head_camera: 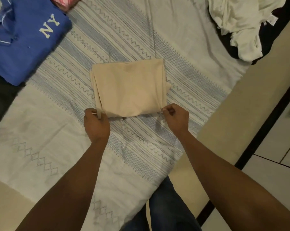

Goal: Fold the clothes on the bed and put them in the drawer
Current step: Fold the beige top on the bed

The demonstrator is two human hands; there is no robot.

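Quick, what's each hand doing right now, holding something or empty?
Left hand: closed, pinching the near left corner of the folded beige garment.
Right hand: closed, pinching the same garment's near right corner.

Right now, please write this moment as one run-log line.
step: folding | left hand: pinches beige garment, near corner | right hand: pinches other near corner | state: folded, on bed

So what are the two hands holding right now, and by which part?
Both hold the folded beige garment by its near edge: the left hand pinches the near left corner, the right hand pinches the near right corner. The rest lies flat on the bed.
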